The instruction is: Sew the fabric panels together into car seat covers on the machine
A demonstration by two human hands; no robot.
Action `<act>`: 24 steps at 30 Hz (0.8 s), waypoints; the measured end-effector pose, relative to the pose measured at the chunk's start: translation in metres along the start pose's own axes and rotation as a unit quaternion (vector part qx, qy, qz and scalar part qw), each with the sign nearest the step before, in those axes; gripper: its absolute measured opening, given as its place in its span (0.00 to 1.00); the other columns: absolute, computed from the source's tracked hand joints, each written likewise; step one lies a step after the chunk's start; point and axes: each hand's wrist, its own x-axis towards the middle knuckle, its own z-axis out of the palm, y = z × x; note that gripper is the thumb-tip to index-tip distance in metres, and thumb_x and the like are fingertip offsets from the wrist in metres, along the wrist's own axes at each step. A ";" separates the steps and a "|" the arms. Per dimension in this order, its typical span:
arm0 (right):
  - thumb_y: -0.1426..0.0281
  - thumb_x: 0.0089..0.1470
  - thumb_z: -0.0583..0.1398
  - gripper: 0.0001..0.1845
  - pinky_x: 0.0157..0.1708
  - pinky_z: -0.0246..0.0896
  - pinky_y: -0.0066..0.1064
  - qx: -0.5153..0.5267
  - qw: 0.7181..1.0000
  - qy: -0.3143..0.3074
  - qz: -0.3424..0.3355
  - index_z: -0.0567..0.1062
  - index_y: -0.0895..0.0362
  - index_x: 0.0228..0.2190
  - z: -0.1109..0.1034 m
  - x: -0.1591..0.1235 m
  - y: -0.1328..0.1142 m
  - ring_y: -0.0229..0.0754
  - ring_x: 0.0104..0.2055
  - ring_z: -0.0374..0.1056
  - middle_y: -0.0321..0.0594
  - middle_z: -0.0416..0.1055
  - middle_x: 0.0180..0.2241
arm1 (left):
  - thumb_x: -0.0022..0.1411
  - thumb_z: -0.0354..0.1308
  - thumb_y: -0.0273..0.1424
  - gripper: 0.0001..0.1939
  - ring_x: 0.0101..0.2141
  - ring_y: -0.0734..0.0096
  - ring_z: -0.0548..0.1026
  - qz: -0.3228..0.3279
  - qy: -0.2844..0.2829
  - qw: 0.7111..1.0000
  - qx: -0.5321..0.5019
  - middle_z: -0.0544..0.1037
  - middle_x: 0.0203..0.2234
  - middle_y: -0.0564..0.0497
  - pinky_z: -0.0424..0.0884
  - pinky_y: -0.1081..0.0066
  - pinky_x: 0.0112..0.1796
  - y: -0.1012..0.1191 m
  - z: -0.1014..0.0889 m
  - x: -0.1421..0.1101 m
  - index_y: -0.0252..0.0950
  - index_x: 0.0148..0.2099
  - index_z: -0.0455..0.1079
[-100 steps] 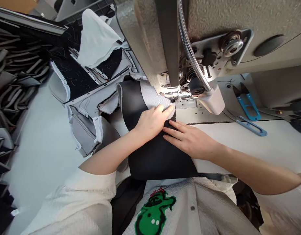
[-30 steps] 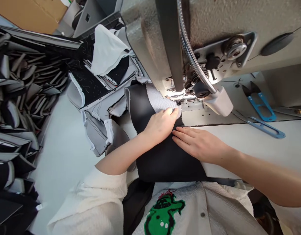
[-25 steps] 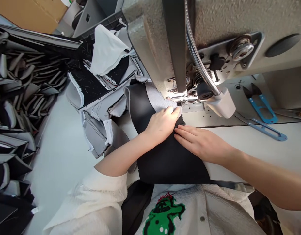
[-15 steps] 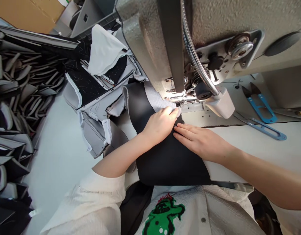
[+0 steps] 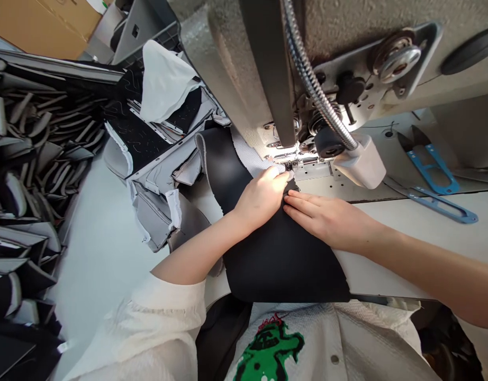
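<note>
A black leather-like piece (image 5: 283,264) with a grey fabric backing lies across the front of the sewing machine (image 5: 224,63). Its top part is folded over, so the grey backing (image 5: 247,153) shows beside the lit needle area. My left hand (image 5: 262,196) has its fingers curled and pressed together on the edge of the piece, close to the presser foot (image 5: 288,166). Just right of it, my right hand (image 5: 327,217) lies flat on the black piece with its fingers stretched out. The needle tip is hard to make out in the glare.
Two blue thread snips (image 5: 432,164) (image 5: 446,206) lie right of the machine bed. Sewn grey and black pieces (image 5: 156,211) are heaped to the left, with a white cloth (image 5: 164,79) on top. Many stacked pieces (image 5: 25,148) fill the far left. A cardboard box (image 5: 45,26) stands behind.
The camera view has shifted slightly. My hands and the black piece have edged a little towards the presser foot, with both hands keeping nearly the same pose.
</note>
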 end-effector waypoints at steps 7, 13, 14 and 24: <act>0.82 0.58 0.48 0.20 0.51 0.69 0.40 -0.013 1.000 -0.014 0.011 0.74 0.70 0.47 -0.001 0.006 -0.002 0.52 0.54 0.67 0.58 0.71 0.49 | 0.61 0.50 0.28 0.19 0.22 0.76 0.60 -0.080 -0.020 0.970 -0.229 0.58 0.15 0.56 0.58 0.73 0.26 -0.018 -0.020 0.015 0.35 0.18 0.55; 0.83 0.58 0.48 0.20 0.53 0.67 0.40 0.004 0.999 -0.007 0.033 0.73 0.70 0.48 0.002 0.003 -0.005 0.51 0.56 0.65 0.57 0.70 0.50 | 0.61 0.50 0.28 0.16 0.23 0.75 0.63 -0.080 -0.025 0.972 -0.221 0.62 0.17 0.55 0.60 0.73 0.27 -0.015 -0.019 0.014 0.35 0.20 0.61; 0.83 0.58 0.49 0.20 0.53 0.67 0.41 0.010 0.999 -0.004 0.035 0.73 0.70 0.48 0.003 0.003 -0.006 0.52 0.56 0.66 0.57 0.71 0.50 | 0.62 0.50 0.28 0.14 0.26 0.73 0.66 -0.063 -0.009 0.980 -0.187 0.66 0.20 0.54 0.63 0.73 0.31 -0.012 -0.016 0.011 0.34 0.24 0.66; 0.81 0.60 0.47 0.20 0.54 0.66 0.42 0.012 0.998 0.014 0.056 0.73 0.71 0.49 0.009 0.005 -0.003 0.52 0.55 0.66 0.58 0.70 0.51 | 0.67 0.44 0.27 0.16 0.37 0.66 0.71 -0.018 -0.008 1.000 0.016 0.71 0.36 0.46 0.68 0.70 0.40 0.006 0.002 0.003 0.34 0.46 0.72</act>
